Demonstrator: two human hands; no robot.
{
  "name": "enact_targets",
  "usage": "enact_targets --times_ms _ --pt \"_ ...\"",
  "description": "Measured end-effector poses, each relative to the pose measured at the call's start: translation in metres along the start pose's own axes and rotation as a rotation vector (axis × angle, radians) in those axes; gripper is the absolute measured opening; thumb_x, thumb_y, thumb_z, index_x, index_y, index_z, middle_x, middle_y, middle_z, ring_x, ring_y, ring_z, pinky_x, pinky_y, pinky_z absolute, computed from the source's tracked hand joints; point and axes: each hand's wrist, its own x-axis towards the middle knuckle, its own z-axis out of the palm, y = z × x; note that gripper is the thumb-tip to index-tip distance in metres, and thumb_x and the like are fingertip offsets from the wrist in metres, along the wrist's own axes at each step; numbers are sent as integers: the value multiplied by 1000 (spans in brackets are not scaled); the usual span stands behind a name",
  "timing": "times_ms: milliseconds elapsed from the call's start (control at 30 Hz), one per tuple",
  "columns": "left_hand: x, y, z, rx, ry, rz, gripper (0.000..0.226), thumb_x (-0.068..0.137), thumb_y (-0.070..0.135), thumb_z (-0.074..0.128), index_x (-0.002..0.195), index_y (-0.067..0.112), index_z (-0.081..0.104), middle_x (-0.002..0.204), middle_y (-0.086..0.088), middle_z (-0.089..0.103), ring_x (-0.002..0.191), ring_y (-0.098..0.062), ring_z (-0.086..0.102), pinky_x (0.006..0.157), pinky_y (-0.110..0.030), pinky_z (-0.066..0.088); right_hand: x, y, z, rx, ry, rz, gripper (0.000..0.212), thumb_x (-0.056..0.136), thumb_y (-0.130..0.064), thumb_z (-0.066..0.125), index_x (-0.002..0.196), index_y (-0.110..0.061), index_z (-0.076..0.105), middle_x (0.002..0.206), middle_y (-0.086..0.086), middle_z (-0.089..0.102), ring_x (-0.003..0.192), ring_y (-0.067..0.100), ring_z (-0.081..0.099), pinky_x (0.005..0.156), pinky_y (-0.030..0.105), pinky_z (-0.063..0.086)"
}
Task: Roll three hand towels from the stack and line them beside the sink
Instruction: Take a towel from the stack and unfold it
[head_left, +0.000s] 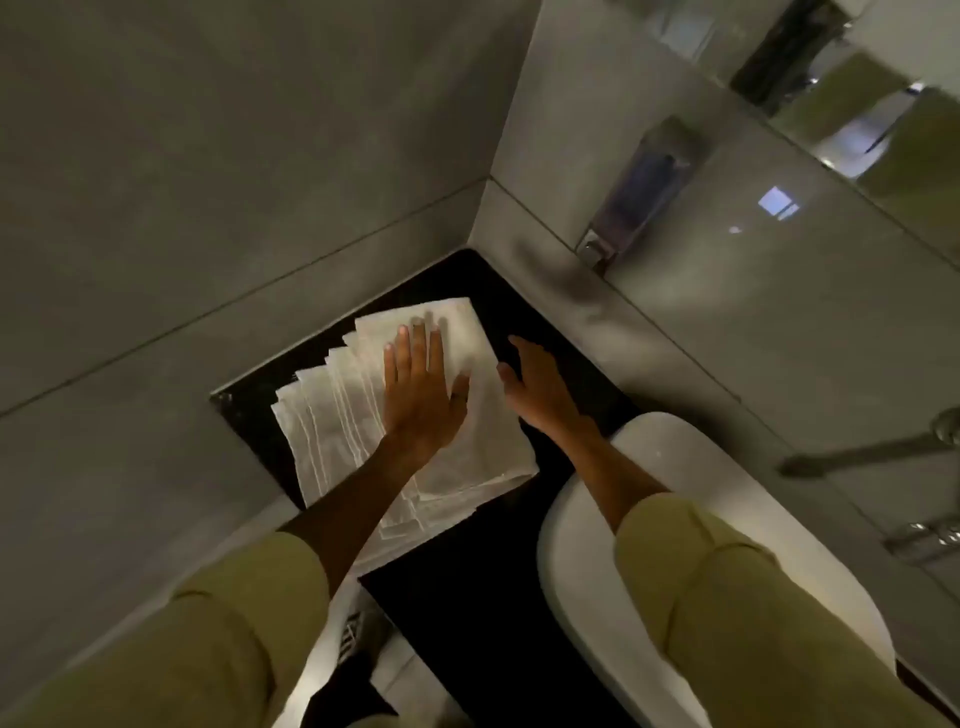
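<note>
L hand lies flat, palm down, fingers spread wide, on the fanned stack of white hand towels, which sits on the black counter just left of the sink. R hand hovers betw. stack & sink, fingers loosely apart, holding nothing. Grey tiled walls meet in a corner behind the stack; wall dispenser above the sink.

- Left hand: bare, no glove; a dark ring circles the thumb, on the side nearer the sink.
- Right hand: bare, no glove, no ring or watch showing.
- Left sleeve: olive-green cloth, loose and creased, pushed up so the forearm is bare; its cuff ends well short of the wrist.
- Right sleeve: same olive-green cloth, with a fold across it over the sink's rim; forearm bare beyond the cuff.
</note>
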Motion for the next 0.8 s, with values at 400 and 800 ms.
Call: enact_targets --times_ms 400,800 --pt "-6 -34 53 56 -73 -20 74 100 54 19 155 6 11 164 -13 8 152 -29 0 124 -48 7 85 -17 35 456 -196 292 49 73 -44 79 110 -15 67 104 8 71 89 25 71 73 39 61" --pt "21 -50 -42 -1360 -165 -479 120 60 36 92 154 24 19 150 -6 44 131 -21 50 105 -43 46 -16 -52 -56 1158 -360 153 41 63 7 66 101 -8 70 95 12 73 92 33 69 80 46 59"
